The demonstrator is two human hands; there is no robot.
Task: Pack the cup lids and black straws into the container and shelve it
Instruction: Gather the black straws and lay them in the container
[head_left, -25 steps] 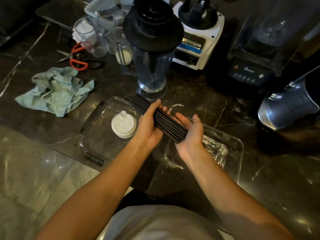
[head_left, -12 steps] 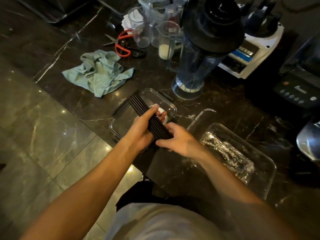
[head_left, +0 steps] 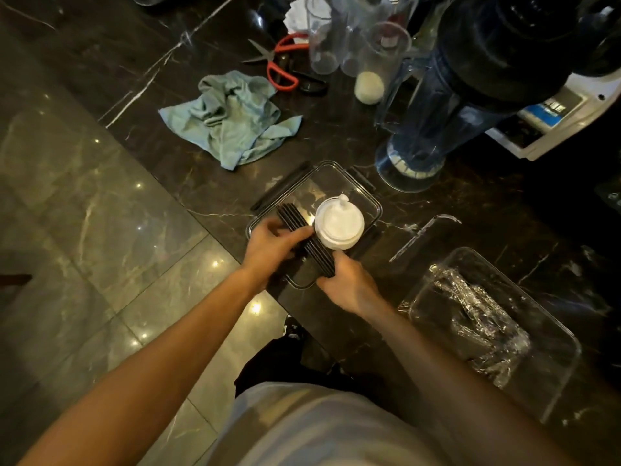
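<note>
A clear rectangular container (head_left: pixel 357 183) sits at the near edge of the dark marble counter. Inside it, on the right, stands a stack of white cup lids (head_left: pixel 339 223). A bundle of black straws (head_left: pixel 304 235) lies diagonally in the container's left half, beside the lids. My left hand (head_left: pixel 272 245) grips the bundle near its middle. My right hand (head_left: pixel 349 284) holds its near end over the container's front rim. Both hands hide part of the straws.
A second clear tub (head_left: pixel 554 334) holding crinkled plastic wrap sits to the right. A teal cloth (head_left: pixel 235 117), red-handled scissors (head_left: pixel 280 67), clear cups (head_left: pixel 376 58) and a blender jug (head_left: pixel 447 109) stand behind. The counter edge drops to the tiled floor (head_left: pixel 84 230) on the left.
Both hands carried the straw bundle left and down from above the counter into the container beside the lids. The camera view swung left.
</note>
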